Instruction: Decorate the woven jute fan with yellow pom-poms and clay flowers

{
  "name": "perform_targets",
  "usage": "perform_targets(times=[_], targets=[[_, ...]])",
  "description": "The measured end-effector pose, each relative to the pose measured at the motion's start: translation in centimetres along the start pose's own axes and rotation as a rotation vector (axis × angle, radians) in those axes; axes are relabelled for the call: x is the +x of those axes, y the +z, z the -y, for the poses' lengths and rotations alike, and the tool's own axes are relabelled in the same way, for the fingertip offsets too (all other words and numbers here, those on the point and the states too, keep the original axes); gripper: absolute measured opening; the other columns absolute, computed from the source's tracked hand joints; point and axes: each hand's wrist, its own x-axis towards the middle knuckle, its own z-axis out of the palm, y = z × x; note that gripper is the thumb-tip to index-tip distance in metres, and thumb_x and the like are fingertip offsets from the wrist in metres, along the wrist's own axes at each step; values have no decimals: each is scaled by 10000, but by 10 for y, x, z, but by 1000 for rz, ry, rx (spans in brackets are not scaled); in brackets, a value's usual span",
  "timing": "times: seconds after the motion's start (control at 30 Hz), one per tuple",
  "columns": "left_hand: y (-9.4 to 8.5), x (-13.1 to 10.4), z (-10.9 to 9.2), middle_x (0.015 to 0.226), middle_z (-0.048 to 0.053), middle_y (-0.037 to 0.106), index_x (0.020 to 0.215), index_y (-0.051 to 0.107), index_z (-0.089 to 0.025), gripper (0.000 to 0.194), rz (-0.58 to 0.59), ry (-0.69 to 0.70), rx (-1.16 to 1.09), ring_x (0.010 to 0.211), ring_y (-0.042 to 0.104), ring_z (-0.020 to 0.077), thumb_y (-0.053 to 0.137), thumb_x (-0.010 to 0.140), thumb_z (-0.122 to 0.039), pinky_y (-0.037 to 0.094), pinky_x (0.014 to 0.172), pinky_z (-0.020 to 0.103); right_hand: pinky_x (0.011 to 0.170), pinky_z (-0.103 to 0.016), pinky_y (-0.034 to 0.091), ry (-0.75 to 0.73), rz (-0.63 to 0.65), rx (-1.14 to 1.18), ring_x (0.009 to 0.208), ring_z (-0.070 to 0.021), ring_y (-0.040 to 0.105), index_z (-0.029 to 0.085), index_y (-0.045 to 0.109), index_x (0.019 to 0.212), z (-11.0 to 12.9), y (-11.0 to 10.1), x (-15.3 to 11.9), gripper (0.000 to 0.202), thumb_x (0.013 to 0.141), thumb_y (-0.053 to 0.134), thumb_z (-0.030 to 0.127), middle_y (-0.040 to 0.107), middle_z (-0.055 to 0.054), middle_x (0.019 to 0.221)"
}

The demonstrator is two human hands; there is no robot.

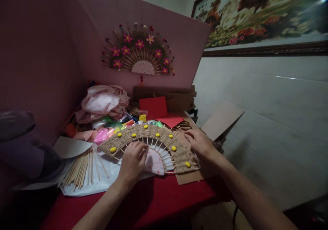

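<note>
A half-round fan (164, 139) of woven brown cord on thin sticks lies on the table, with several yellow dots along its band. At its inner middle sits a white half-circle (155, 163) with pink spots. My left hand (133, 158) is over the sticks beside this half-circle. Its fingers are closed in a pinch, and what lies between them, if anything, is hidden. At the fan's right side is my right hand (201, 144), fingers stretched out toward the band's edge; whether they touch it I cannot tell.
Loose wooden sticks (82, 170) lie on white plastic at the left. Behind the fan are bags of coloured clay (102, 134), red card (153, 107), pink cloth (105, 102) and cardboard (221, 119). A flowered fan (139, 50) hangs on the pink panel. Red cloth (159, 202) covers the table.
</note>
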Motion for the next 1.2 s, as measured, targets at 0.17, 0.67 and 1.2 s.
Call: perform_targets(times=[0.17, 0.67, 1.2], targets=[[0, -1, 0, 1021, 75, 648, 875, 636, -198, 149, 153, 84, 304, 976, 538, 262, 491, 845, -209, 387, 808, 423, 791, -307, 439, -14, 151, -30, 965, -237, 625, 140, 610, 1118, -6, 18, -7, 332, 882, 457, 316, 692, -115, 1019], [-10, -5, 4, 1170, 126, 570, 1195, 527, -223, 562, 346, 302, 442, 1075, 520, 315, 679, 661, -308, 273, 960, 577, 772, -324, 452, 72, 84, 68, 968, -240, 631, 203, 633, 1043, 2, 40, 6, 287, 851, 489, 360, 684, -86, 1084], [-16, 1, -4, 1055, 140, 562, 1173, 560, -202, 550, 224, 357, 536, 1010, 500, 312, 673, 643, -298, 257, 981, 569, 756, -307, 480, -62, -50, 375, 826, -192, 650, 184, 655, 1030, -3, 31, 26, 301, 846, 496, 361, 707, -76, 940]])
